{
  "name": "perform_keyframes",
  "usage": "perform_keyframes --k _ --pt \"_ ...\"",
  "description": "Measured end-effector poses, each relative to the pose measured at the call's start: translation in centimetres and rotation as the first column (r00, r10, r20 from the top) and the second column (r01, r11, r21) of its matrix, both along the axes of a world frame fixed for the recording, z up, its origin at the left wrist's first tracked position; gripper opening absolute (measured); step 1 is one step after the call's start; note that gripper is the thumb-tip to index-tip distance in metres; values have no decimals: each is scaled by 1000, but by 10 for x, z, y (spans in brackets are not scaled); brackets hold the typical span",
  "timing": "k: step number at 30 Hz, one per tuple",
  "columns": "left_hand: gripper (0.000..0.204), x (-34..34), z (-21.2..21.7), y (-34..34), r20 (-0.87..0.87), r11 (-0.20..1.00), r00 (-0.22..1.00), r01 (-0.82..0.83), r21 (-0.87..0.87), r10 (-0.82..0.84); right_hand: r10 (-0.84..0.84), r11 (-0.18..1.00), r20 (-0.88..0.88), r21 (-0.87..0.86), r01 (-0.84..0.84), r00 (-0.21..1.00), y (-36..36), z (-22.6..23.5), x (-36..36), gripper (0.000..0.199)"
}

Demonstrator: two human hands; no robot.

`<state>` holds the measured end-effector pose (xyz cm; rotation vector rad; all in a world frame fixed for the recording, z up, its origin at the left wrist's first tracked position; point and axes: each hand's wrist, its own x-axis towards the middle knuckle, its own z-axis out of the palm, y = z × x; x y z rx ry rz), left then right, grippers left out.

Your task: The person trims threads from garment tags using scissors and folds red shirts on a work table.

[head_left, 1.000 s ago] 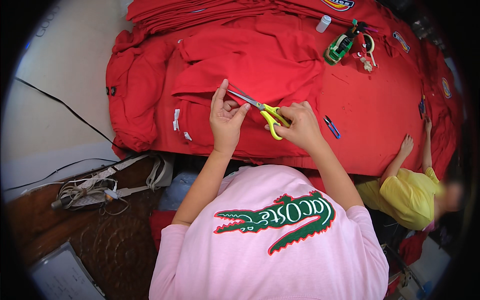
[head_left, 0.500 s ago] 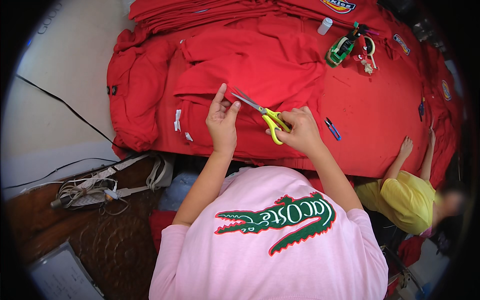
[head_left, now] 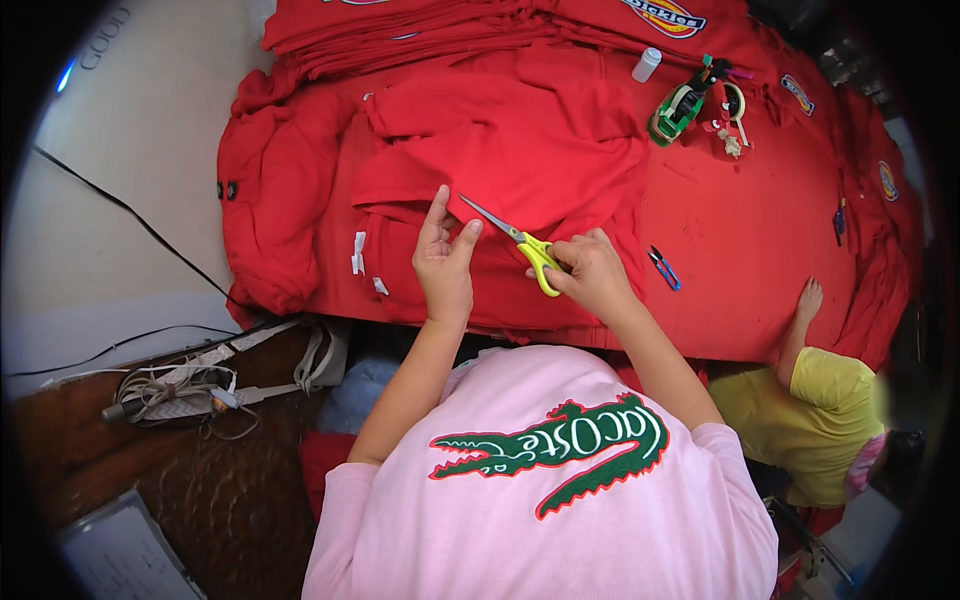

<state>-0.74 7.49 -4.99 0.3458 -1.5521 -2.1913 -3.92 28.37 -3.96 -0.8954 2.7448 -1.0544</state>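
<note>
A red garment [head_left: 500, 160] lies spread on a table draped in red cloth [head_left: 760, 230]. My left hand [head_left: 445, 265] rests on the garment's lower edge and pinches the fabric between thumb and forefinger. My right hand [head_left: 592, 275] grips yellow-handled scissors [head_left: 535, 258]. Their blades are slightly parted and point up-left, with the tips just right of my left thumb. My pink shirt with a green crocodile print fills the lower middle of the view.
A green tape dispenser [head_left: 680, 105], a small white bottle [head_left: 647, 65] and blue thread snips [head_left: 663, 268] lie on the cloth. Folded red garments [head_left: 480, 25] are stacked at the back. A person in yellow [head_left: 820, 400] rests a hand [head_left: 806, 300] on the table's right edge. Tangled cables [head_left: 180, 385] lie lower left.
Both hands have stayed close together on the garment. The scissors have edged slightly left toward my left thumb. The person in yellow has shifted a little.
</note>
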Motion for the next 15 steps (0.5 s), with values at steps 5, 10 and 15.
perform_keyframes --k 5,10,15 --pt "65 -1 -13 -8 0 998 1000 29 53 -29 -2 1000 2 7 2 1000 -2 1 2 34" --pt "69 3 -3 -2 -8 999 999 39 38 -39 9 1000 -27 19 -8 1000 -10 13 -2 37" --pt "71 7 -7 -4 4 999 999 47 18 -47 -2 1000 -1 -6 2 1000 -11 7 2 33"
